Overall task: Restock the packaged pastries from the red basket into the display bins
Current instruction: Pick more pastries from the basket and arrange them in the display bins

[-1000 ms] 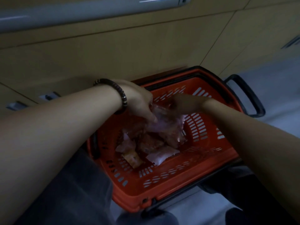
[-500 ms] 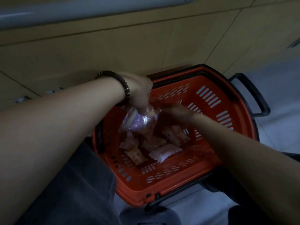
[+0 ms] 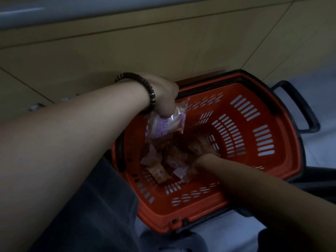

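Red plastic basket (image 3: pixel 200 211) on pale floor (image 3: pixel 318 139), tan panelled wall (image 3: pixel 163 48) behind. Left hand (image 3: pixel 163 95) grips clear-wrapped pastry (image 3: pixel 163 126); right hand's (image 3: pixel 195 161) grip unclear.

The only print in view is a block of purple characters on the clear-wrapped pastry packet (image 3: pixel 163 127), which the left hand (image 3: pixel 164 99) pinches by its upper edge above the red basket (image 3: pixel 263 180). The characters are too blurred to read. The loose packets (image 3: pixel 160 171) on the basket floor are too dim to show any legible print.
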{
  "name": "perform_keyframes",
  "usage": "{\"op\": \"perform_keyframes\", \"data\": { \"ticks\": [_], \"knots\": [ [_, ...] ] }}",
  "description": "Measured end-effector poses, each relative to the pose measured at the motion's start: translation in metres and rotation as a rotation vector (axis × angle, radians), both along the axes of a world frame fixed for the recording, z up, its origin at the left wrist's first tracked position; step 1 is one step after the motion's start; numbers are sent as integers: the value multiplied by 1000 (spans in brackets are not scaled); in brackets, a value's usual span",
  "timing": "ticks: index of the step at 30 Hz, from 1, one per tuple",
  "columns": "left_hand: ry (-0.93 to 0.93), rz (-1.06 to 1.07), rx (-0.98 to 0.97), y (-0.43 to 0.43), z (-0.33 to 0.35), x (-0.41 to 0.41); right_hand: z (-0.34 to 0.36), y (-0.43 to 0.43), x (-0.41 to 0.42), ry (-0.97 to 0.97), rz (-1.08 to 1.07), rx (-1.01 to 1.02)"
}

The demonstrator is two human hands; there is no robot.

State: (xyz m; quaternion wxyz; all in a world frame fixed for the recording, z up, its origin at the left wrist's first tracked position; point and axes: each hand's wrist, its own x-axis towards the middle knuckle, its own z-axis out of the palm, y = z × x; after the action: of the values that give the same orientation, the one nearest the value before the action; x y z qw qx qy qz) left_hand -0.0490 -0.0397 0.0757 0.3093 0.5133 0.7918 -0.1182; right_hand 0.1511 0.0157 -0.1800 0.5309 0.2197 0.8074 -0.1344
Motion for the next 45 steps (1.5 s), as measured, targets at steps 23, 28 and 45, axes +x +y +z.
{"op": "perform_keyframes", "data": {
  "ticks": [23,28,45],
  "knots": [
    [-508,325,53,-21,26,-23,258,97,-12,236,-1014,-1259],
    [-809,484,201,-32,41,-35,284,85,-4,707,-994,-1083],
    [-1091,702,790,-75,72,19,341,52,11,1123,-1107,-875]
  ]
}}
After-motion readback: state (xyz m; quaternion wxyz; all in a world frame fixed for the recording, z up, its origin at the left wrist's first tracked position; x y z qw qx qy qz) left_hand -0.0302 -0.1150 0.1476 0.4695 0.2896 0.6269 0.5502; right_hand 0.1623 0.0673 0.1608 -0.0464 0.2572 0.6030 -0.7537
